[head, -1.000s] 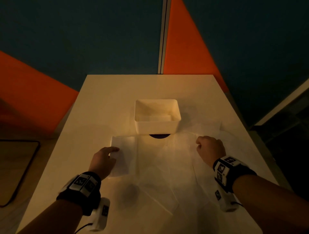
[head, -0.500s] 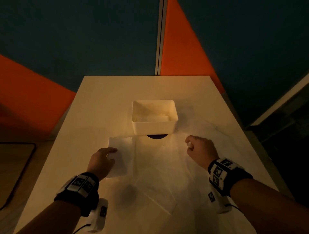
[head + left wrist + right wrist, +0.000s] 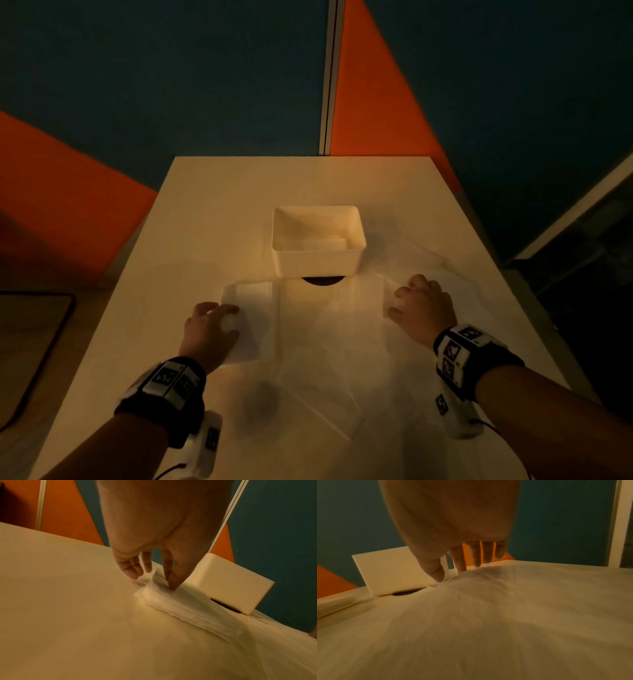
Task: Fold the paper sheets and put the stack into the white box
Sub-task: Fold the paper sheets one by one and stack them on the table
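A white box (image 3: 318,263) stands mid-table with some folded paper inside. Just left of it lies a folded paper stack (image 3: 255,318). My left hand (image 3: 222,315) rests on the stack's left edge, and in the left wrist view its fingertips (image 3: 171,586) press down on the layers (image 3: 180,605). A large thin sheet (image 3: 329,342) is spread over the near table. My right hand (image 3: 394,305) is to the right of the box. It pinches that sheet, which rises in a bunch to my fingertips (image 3: 460,569). The box (image 3: 393,574) shows just behind them.
A dark round spot (image 3: 322,280) peeks out under the box's near wall. The table (image 3: 239,192) ends at teal and orange wall panels. A dark mat (image 3: 30,342) lies on the floor to the left.
My right hand has moved left toward the middle, dragging the thin sheet with it. My left hand has stayed on the folded stack.
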